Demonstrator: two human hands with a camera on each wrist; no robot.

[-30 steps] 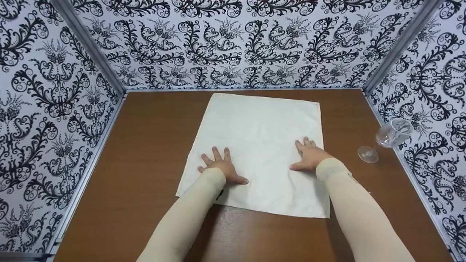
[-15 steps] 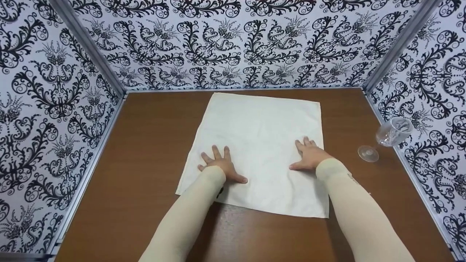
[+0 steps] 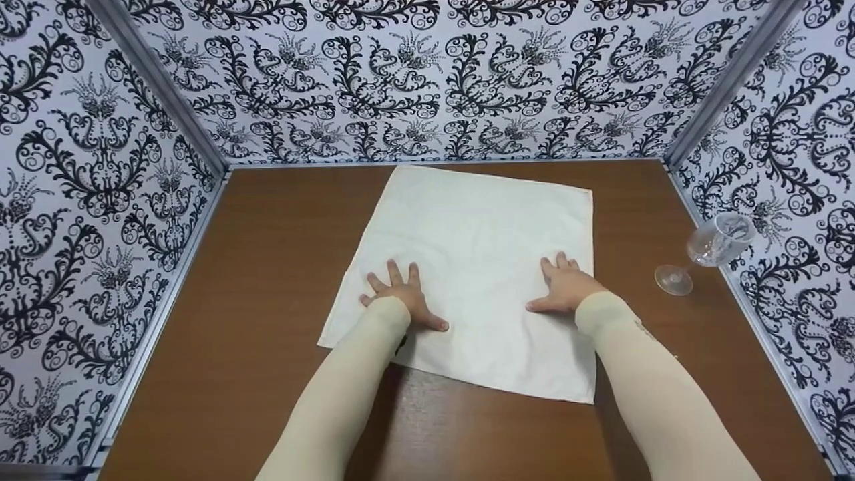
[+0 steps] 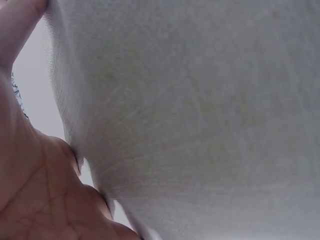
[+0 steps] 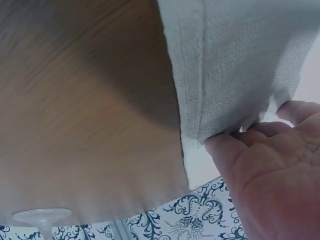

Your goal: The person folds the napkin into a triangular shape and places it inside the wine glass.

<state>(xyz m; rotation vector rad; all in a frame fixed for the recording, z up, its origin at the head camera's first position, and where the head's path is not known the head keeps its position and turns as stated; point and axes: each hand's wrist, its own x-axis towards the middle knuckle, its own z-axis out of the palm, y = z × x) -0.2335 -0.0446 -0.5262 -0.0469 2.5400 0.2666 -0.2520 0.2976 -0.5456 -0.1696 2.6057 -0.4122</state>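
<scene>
A white cloth napkin (image 3: 477, 227) lies spread flat over the brown table, its far edge near the back wall. My left hand (image 3: 403, 297) rests on its left half with the fingers spread and straight. On the right half, close to the side edge, my right hand (image 3: 566, 287) presses on the fabric with its thumb pointing left. In the left wrist view the cloth (image 4: 190, 120) fills most of the picture beside the palm. The right wrist view shows the fingertips touching the cloth (image 5: 225, 65) near its hemmed edge.
A stemmed wine glass (image 3: 718, 240) with a round foot stands at the right, near the side wall. Patterned black-and-white walls (image 3: 414, 80) with grey metal corner posts enclose the wooden table (image 3: 267, 254) on the left, back and right.
My left hand has shifted slightly up and left, and the cloth has turned a little with it: its left near corner moved up-left, its right near corner slightly left. The wine glass stays put.
</scene>
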